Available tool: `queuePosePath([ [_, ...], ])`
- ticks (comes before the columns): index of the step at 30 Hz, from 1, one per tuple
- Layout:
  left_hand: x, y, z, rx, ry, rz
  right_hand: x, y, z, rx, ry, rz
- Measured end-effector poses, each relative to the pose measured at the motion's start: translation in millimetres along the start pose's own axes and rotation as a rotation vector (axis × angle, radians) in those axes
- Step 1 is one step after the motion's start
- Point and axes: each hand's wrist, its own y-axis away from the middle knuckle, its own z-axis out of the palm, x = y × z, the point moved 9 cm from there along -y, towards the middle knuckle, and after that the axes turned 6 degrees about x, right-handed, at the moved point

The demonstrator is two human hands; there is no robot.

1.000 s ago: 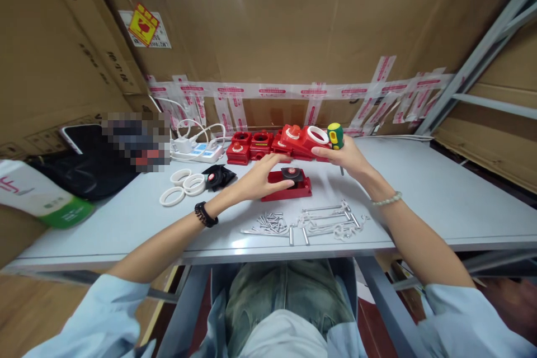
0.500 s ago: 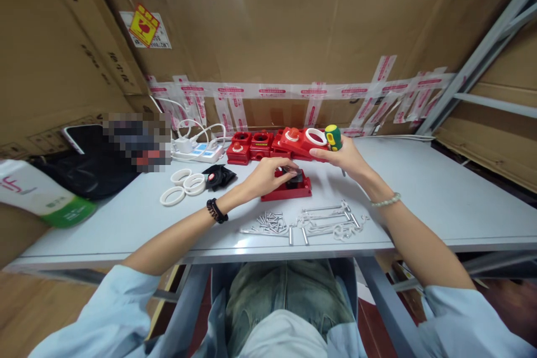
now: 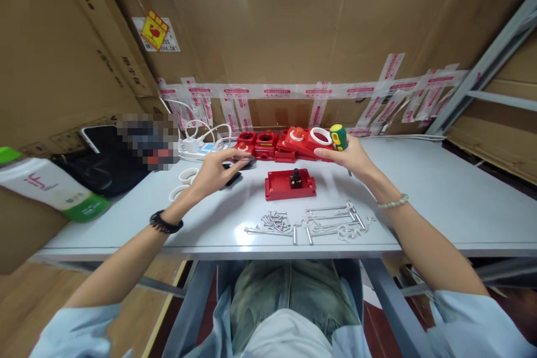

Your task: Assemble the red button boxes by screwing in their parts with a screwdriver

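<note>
My left hand (image 3: pixel 218 170) pinches a small dark piece (image 3: pixel 249 163), thin and partly see-through at its edge; its kind is not clear. Under that hand lies a black packet (image 3: pixel 235 179), mostly covered. In my right hand (image 3: pixel 354 158) is a screwdriver (image 3: pixel 338 137) with a yellow-green handle, its metal shaft pointing down by the fingers. Between the hands, a shallow red housing (image 3: pixel 279 184) rests on the table with a black switch part (image 3: pixel 296 180) standing inside it. Neither hand touches that housing.
Behind stand red switch boxes (image 3: pixel 265 145), one topped by a white ring (image 3: pixel 320 135). Loose screws (image 3: pixel 274 221) and metal rods with chains (image 3: pixel 331 229) lie near the front edge. White rings (image 3: pixel 178 192), a power strip (image 3: pixel 205 149) and a bottle (image 3: pixel 54 184) are leftward.
My left hand has left the red housing and moved left with the dark piece, uncovering the black switch part. My right hand still holds the screwdriver. The view has shifted slightly.
</note>
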Motion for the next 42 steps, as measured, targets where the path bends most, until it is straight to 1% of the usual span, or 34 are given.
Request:
queuePosePath([
  [2, -26, 8, -26.8, 0.069, -0.112, -0.058, -1, 1, 1, 0.003, 0.000, 0.004],
  [3, -37, 11, -37.2, 0.094, -0.155, -0.080, -1, 1, 1, 0.000, 0.004, 0.003],
  [4, -48, 12, -45.8, 0.118, -0.186, -0.103, -2, 1, 2, -0.001, 0.011, 0.002],
  [6, -67, 12, -56.1, 0.140, -0.228, -0.156, -2, 0, 2, -0.002, 0.026, -0.009],
  [8, -84, 10, -60.5, 0.152, -0.255, -0.210, -2, 0, 2, -0.005, 0.031, -0.025],
  [11, -103, 7, -60.1, 0.143, -0.269, -0.268, -1, 0, 3, -0.018, 0.022, -0.042],
  [14, -116, 7, -56.4, 0.093, -0.281, -0.311, -1, 0, 3, -0.024, 0.028, -0.054],
  [17, -123, 7, -54.4, 0.034, -0.327, -0.340, -2, 0, 3, -0.021, 0.042, -0.071],
  [22, -129, 4, -52.8, -0.060, -0.401, -0.342, -4, 1, 5, -0.037, 0.050, -0.085],
  [26, -134, 3, -58.3, -0.105, -0.432, -0.333, -5, 2, 5, -0.036, 0.072, -0.081],
  [28, -132, 3, -64.1, -0.092, -0.442, -0.311, -4, 2, 5, -0.036, 0.077, -0.082],
  [29, -129, 3, -67.4, -0.067, -0.446, -0.292, -4, 2, 5, -0.033, 0.080, -0.084],
  [31, -118, 3, -71.6, 0.000, -0.439, -0.240, -4, 1, 4, -0.025, 0.088, -0.090],
  [32, -112, 3, -70.6, 0.022, -0.428, -0.215, -4, 1, 4, -0.023, 0.092, -0.091],
  [33, -106, 4, -66.8, 0.025, -0.412, -0.196, -4, 1, 4, -0.023, 0.094, -0.092],
  [34, -100, 6, -60.0, 0.004, -0.394, -0.184, -4, 1, 5, -0.022, 0.093, -0.093],
  [38, -89, 15, -25.4, -0.155, -0.321, -0.182, -5, 2, 5, -0.020, 0.071, -0.103],
  [40, -85, 19, -16.7, -0.189, -0.292, -0.177, -4, 2, 4, -0.018, 0.066, -0.100],
  [42, -82, 24, -13.0, -0.220, -0.287, -0.164, -3, 1, 4, -0.020, 0.067, -0.096],
])
